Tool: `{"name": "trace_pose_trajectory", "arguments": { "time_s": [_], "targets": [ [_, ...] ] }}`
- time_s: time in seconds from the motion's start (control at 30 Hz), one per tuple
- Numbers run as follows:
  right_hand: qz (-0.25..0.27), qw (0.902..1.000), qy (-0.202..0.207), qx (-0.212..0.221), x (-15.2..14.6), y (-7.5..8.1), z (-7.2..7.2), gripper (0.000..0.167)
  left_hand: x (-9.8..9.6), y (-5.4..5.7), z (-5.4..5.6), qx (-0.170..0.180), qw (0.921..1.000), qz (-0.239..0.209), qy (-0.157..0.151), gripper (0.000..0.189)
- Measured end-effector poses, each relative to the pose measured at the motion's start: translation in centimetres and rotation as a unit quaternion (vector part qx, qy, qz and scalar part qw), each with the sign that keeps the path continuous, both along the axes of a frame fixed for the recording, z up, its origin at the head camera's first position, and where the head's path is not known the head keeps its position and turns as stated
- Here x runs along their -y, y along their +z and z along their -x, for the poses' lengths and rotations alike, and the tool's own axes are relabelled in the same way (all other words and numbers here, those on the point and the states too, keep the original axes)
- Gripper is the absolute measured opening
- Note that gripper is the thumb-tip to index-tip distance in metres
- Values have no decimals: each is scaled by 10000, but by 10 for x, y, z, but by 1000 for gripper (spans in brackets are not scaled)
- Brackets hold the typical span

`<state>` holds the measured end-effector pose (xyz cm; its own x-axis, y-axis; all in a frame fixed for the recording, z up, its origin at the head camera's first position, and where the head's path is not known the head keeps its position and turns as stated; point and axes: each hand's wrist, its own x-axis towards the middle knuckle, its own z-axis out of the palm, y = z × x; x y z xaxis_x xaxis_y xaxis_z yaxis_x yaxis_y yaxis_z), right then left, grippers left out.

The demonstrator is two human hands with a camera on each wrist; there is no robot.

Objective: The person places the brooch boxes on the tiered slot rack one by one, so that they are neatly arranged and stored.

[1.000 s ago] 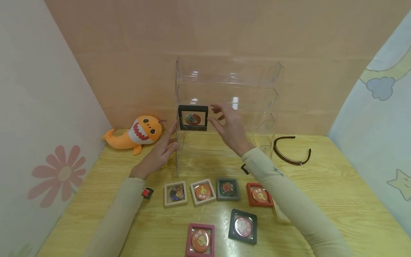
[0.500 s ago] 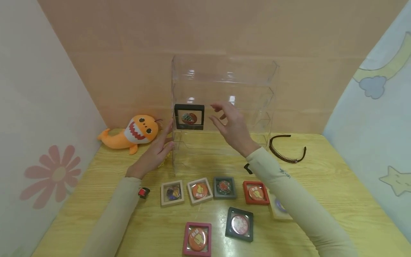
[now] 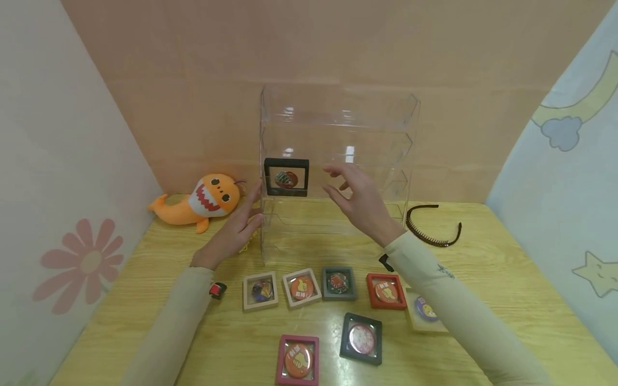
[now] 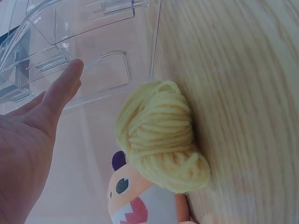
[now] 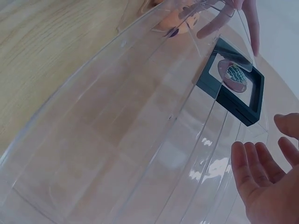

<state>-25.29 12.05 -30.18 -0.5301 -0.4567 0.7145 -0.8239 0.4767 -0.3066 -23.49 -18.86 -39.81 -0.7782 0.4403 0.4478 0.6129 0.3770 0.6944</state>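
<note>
A clear acrylic tiered rack (image 3: 338, 126) stands upright at the back of the table. On one of its middle tiers, at the left end, sits a black display frame (image 3: 287, 161) with a round badge inside. My left hand (image 3: 234, 233) rests against the rack's left side, fingers straight. To the right of the black frame, my right hand (image 3: 359, 201) hovers with loosely bent fingers and nothing between them. In the right wrist view a gap shows between the fingertips (image 5: 239, 150) and the black frame (image 5: 252, 117).
Several framed badges lie in front of the rack, among them a red frame (image 3: 386, 291), a pink frame (image 3: 298, 359) and a grey frame (image 3: 339, 283). An orange plush shark (image 3: 203, 202) and a yellow yarn skein (image 4: 159, 135) are at left, a dark headband (image 3: 434, 238) at right.
My right hand has drawn away from the black frame to the right, widening the gap. The frame stays on its tier, and my left hand keeps its place at the rack's side.
</note>
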Motion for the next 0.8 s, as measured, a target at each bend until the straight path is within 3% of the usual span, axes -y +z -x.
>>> {"name": "trace_pose_trajectory", "arguments": {
  "time_s": [0.3, 0.8],
  "targets": [
    [-15, 9999, 151, -34, -14, -4, -13, 37, -2, -1, 0, 2, 10000, -3, 12, 76],
    [-376, 9992, -85, 86, -40, -15, -33, 41, -1, 1, -1, -20, 10000, 52, -16, 76]
  ]
}}
